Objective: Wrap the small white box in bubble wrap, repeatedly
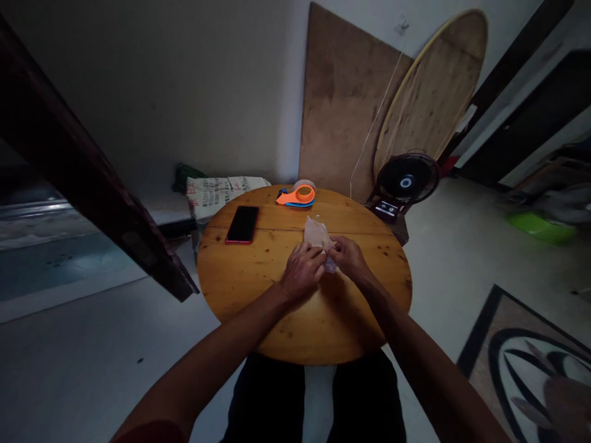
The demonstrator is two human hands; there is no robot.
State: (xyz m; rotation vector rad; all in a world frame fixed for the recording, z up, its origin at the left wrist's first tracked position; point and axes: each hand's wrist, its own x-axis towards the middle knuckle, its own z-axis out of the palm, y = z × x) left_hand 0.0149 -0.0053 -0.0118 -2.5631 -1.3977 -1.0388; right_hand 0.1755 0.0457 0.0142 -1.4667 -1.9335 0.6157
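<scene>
A small pale, crumpled packet point(316, 232), which looks like paper or thin plastic, lies near the middle of the round wooden table point(258, 277). My left hand point(303, 269) rests over its lower left part, fingers bent and pressed on it. From the right, my right hand point(349, 256) pinches the packet's right edge between thumb and fingers. A clear, wrinkled bit of it shows between the two hands. The fingertips partly hide the packet's lower side.
An orange and blue tape dispenser point(298, 195) sits at the table's far edge. A dark phone with a red edge point(242, 224) lies at the left. Beyond the right edge stands a black fan point(406, 183); boards point(346, 98) lean on the wall.
</scene>
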